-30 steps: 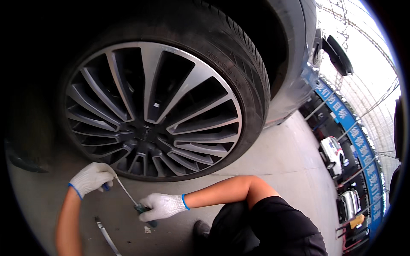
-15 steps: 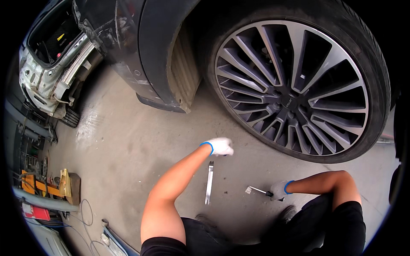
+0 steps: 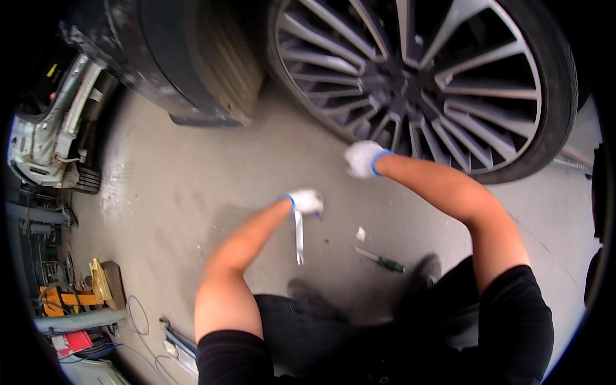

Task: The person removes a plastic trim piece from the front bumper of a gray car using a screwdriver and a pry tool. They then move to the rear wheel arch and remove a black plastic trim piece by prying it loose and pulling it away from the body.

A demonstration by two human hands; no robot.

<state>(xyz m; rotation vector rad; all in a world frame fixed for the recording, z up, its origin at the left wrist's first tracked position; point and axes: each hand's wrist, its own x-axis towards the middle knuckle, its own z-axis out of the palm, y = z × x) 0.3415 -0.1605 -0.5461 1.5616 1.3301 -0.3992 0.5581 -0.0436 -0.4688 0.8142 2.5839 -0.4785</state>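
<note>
My left hand (image 3: pixel 307 201), in a white glove with a blue cuff, is closed above the floor; a bit of blue shows at its fingers, too small to name. It covers the upper end of a flat silver pry bar (image 3: pixel 299 239) with a forked lower end, and I cannot tell whether it touches the bar. My right hand (image 3: pixel 364 159), gloved alike, is near the lower edge of the tire (image 3: pixel 539 157), its fingers smeared by motion. A screwdriver (image 3: pixel 390 264) with a dark green handle lies on the floor before my feet. Beside its tip rests a small whitish piece (image 3: pixel 361 234).
The car's multi-spoke wheel (image 3: pixel 391 83) fills the upper right. Left of it hangs the scuffed dark bumper (image 3: pixel 147 70). Another stripped car body (image 3: pixel 38 141) stands at far left. Below that are an orange metal frame (image 3: pixel 83 299) and a thin hose (image 3: pixel 131 314).
My right hand has let go of the screwdriver, which now lies on the floor, and has moved up toward the wheel. My left hand has come over the pry bar's upper end. The view has shifted.
</note>
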